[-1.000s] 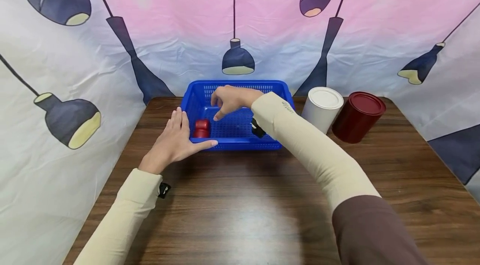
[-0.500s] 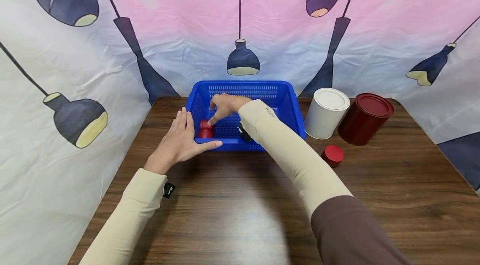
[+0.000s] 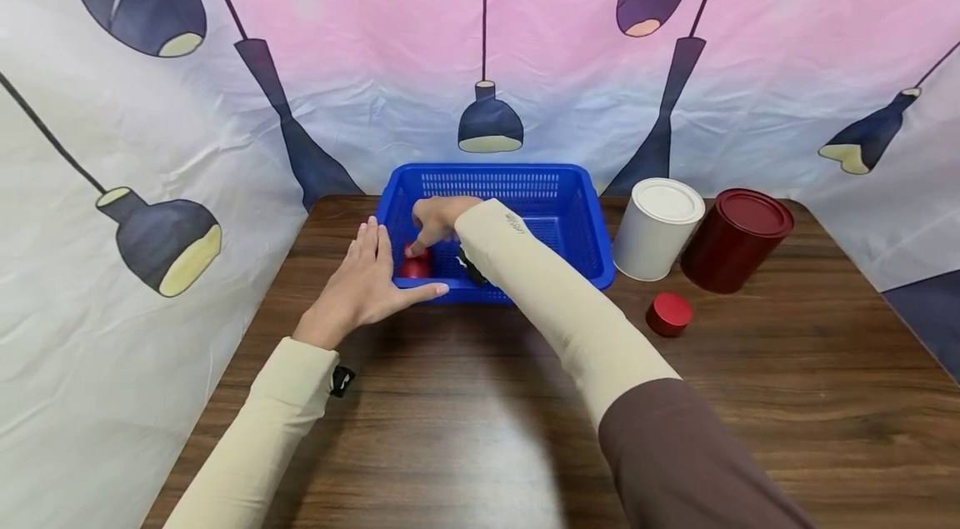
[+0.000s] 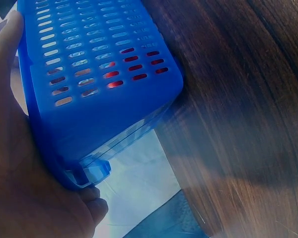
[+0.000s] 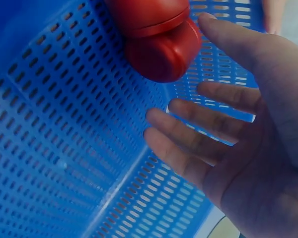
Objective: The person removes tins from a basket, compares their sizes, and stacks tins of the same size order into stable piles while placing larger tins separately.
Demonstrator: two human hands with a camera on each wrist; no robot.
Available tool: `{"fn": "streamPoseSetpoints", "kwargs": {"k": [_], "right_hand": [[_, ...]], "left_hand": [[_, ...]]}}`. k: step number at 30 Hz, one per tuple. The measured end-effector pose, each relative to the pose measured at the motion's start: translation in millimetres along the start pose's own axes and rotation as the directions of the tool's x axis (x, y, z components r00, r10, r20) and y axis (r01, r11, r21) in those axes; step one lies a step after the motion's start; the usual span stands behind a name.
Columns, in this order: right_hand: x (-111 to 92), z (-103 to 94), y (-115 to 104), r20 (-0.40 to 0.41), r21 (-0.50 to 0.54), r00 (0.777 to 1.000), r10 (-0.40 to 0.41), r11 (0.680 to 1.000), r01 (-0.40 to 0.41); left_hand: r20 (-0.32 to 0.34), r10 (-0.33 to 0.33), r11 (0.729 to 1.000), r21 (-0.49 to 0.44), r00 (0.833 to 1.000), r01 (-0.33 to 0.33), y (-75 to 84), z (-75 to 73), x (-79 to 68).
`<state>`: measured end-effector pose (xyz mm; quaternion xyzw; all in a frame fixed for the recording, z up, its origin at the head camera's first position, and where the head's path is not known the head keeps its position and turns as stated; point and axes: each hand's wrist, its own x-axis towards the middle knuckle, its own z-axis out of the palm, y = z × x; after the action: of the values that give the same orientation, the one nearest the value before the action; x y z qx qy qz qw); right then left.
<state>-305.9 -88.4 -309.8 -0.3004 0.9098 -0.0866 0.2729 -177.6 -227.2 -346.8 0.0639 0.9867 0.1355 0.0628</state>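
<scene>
Right hand (image 3: 442, 217): fingers extended, not closed; thumb tip just beside glossy red rounded object (image 5: 164, 49) in blue perforated plastic basket (image 3: 491, 182), near-left corner. Left hand (image 3: 363, 279): straight fingers at basket's left rim, presumably bracing it.

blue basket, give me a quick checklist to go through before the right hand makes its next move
1. Basket upright on the table: ok, it stands there.
2. Left hand at the basket: ok, it rests at the near left corner.
3. Right hand inside the basket: ok, it is at the red pieces near the left end.
4. Red pieces gripped: not ok, the fingers are spread, not closed round them.
5. Thumb touching the red pieces: cannot tell, the tip is right by their edge.
6. White can and dark red can upright: ok, both stand right of the basket.
</scene>
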Motion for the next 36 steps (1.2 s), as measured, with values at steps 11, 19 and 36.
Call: {"fn": "streamPoseSetpoints", "kwargs": {"k": [11, 19, 36], "right_hand": [[11, 2.5, -2, 0.039, 0.004, 0.998, 0.052, 0.999, -0.052], [16, 1.4, -3, 0.099, -0.005, 0.990, 0.096, 0.995, -0.096], [9, 1.9, -10, 0.119, -0.073, 0.989, 0.084, 0.994, -0.076]], "left_hand": [[-0.014, 0.013, 1.000, 0.003, 1.000, -0.013, 1.1, 3.9, 0.0], [-0.022, 0.009, 1.000, 0.003, 1.000, -0.009, -0.4, 1.4, -0.8], [-0.029, 0.007, 1.000, 0.005, 1.000, -0.007, -1.0, 0.6, -1.6]]}}
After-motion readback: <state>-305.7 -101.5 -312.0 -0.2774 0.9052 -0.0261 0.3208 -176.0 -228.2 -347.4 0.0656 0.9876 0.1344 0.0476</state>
